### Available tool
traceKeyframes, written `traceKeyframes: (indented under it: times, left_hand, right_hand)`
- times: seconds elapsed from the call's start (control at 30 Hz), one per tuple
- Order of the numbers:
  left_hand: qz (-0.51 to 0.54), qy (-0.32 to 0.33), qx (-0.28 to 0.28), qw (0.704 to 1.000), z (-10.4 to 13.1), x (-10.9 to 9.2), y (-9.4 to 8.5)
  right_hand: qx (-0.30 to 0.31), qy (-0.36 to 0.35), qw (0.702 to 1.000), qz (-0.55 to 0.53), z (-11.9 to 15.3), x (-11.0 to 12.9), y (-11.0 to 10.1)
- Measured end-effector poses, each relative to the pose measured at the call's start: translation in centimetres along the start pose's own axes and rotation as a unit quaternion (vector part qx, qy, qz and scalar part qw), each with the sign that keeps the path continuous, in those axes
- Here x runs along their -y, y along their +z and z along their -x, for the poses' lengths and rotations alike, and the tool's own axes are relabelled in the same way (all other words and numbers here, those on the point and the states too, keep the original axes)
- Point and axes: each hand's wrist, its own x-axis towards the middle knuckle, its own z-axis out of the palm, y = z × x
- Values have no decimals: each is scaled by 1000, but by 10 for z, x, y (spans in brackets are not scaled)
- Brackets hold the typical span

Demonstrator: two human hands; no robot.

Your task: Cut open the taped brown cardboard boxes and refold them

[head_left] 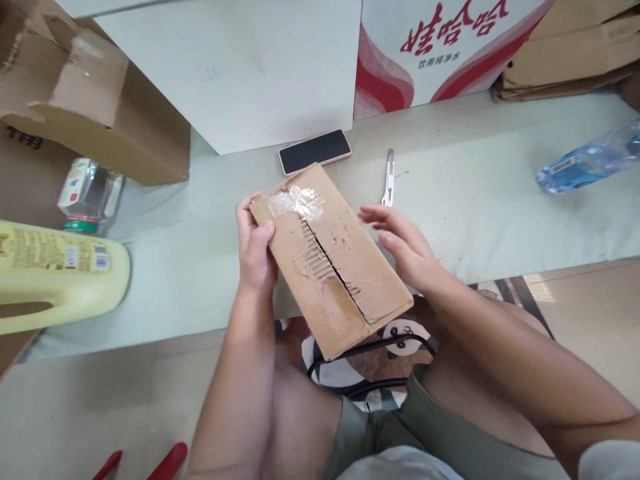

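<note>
A brown cardboard box (pixel 345 247) is tilted over the near edge of the table, with crumpled clear tape at its far end and torn, ridged cardboard along its middle seam. My left hand (pixel 257 247) grips the box's far left corner, thumb on the top face. Beside the box's right side, my right hand (pixel 403 245) has its fingers apart and holds nothing. Beyond that hand a white utility knife (pixel 389 177) lies on the table. A phone (pixel 315 152) with a dark screen lies just past the box.
On the pale green table (pixel 475 200) stand a white carton (pixel 250 73) and a red-and-white carton (pixel 440 53) at the back. A water bottle (pixel 585 160) lies right. At left are a yellow jug (pixel 60 273), a clear bottle (pixel 90 193) and an open cardboard box (pixel 135 120).
</note>
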Motion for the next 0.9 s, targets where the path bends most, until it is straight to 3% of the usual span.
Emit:
traceKeyframes:
  times: [0.1, 0.17, 0.27, 0.53, 0.67, 0.77, 0.83, 0.9]
  left_hand:
    - [12, 0, -1, 1000, 1, 1, -1]
    - [4, -1, -1, 1000, 1, 2, -3]
    - [-8, -4, 4, 1000, 1, 3, -4]
    - [-7, -20, 1, 1000, -1, 1, -3]
    - [8, -23, 2, 1000, -1, 3, -3]
    - [13, -19, -1, 1000, 1, 5, 1]
    - [15, -15, -5, 1000, 3, 6, 4]
    - [22, -11, -6, 1000, 5, 7, 7]
  right_hand:
    - [-84, 54, 961, 260, -9, -14, -5]
    - [-68, 88, 931, 349, -14, -22, -8]
    - [-20, 102, 910, 402, -17, -26, -10]
    - [-33, 152, 858, 490, -15, -10, -8]
    - [-56, 200, 891, 405, -21, -13, -14]
    - [-87, 208, 955, 191, -26, -11, -19]
    - [-100, 174, 980, 11, -27, 1, -24]
    - [-113, 95, 984, -99, -21, 27, -29]
